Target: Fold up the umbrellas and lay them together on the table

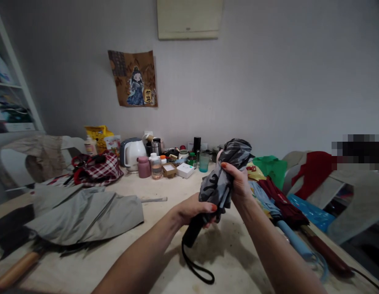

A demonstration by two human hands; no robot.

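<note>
Both hands are occupied, gripping one folded umbrella (215, 185) at the centre right of the frame, held up over the table (164, 185). The left hand (192, 208) clasps the gathered cloth just above the black handle (192, 232), thumb on top; its other fingers are mostly hidden. The right hand (239, 180) grips the bunched cloth further up, thumb pressed on the near face. From where I stand, neither hand is loose.

Handling, as judged: light overall, the cloth soft, thin and rather slippery, bulging between the hands; the handle looks firm. The ribs inside are probably the fragile part. Soundest hold: one hand at the handle, the other around the cloth, without bending it.

Orientation: the long axis slants. The handle points to the lower left, its strap (197, 267) looping below towards the bottom centre of the frame; the cloth end points to the upper right.

Nearby: a grey umbrella (94, 216) lies at the lower left, a dark red umbrella (281, 202) at the right.
</note>
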